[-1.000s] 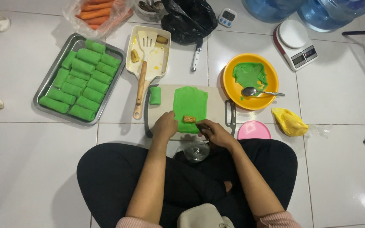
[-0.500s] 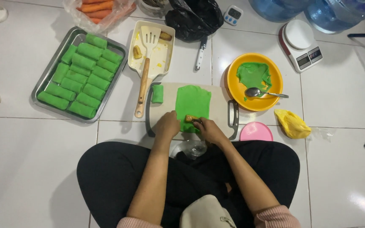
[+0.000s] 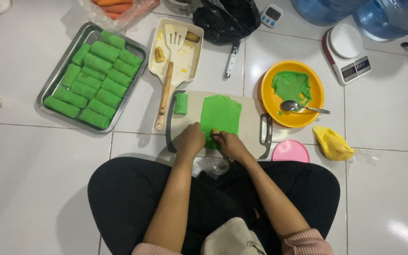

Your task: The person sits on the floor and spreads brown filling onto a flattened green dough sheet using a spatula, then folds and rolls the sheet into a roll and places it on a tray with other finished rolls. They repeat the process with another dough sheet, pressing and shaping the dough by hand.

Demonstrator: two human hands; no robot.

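While I sit on the tiled floor, my left hand [image 3: 191, 139] and right hand [image 3: 227, 143] both pinch the near edge of the green crepe [image 3: 220, 115], which lies flat on the cutting board [image 3: 192, 111]. One finished roll [image 3: 181, 103] lies left of the crepe; yellow plate [image 3: 267, 101] right of the board.

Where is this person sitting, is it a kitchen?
Probably a home kitchen floor: the person sits on white floor tiles, filling a green crepe on a cutting board, with a metal tray of green rolls and a kitchen scale nearby.
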